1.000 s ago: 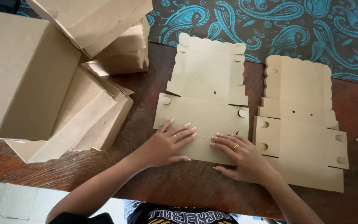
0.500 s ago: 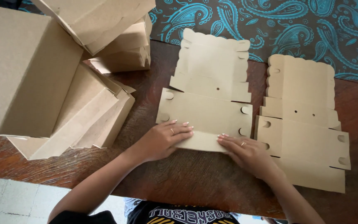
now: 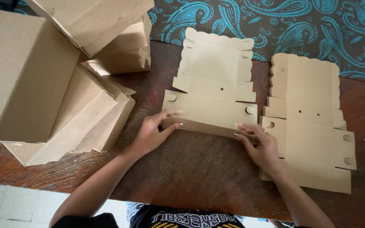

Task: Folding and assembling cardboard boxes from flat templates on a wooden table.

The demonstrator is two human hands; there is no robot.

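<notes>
A flat die-cut brown cardboard box blank [image 3: 210, 88] with scalloped far edge lies on the dark wooden table [image 3: 191, 169]. Its near flap [image 3: 208, 125] is lifted up from the table. My left hand [image 3: 153, 133] pinches the flap's left end. At the flap's right end, my right hand [image 3: 260, 145] grips with fingertips on its edge. A second identical blank [image 3: 307, 122] lies flat to the right, partly under my right wrist.
Large cardboard boxes [image 3: 26, 76] and stacked folded cartons [image 3: 119, 50] crowd the table's left side. A dark cloth with blue paisley pattern [image 3: 275, 21] covers the far part. The table's near edge runs above a pale tiled floor [image 3: 17, 207].
My hands were lying flat on the blank's near flap; they slid to its ends, and the flap is now folded upward off the table.
</notes>
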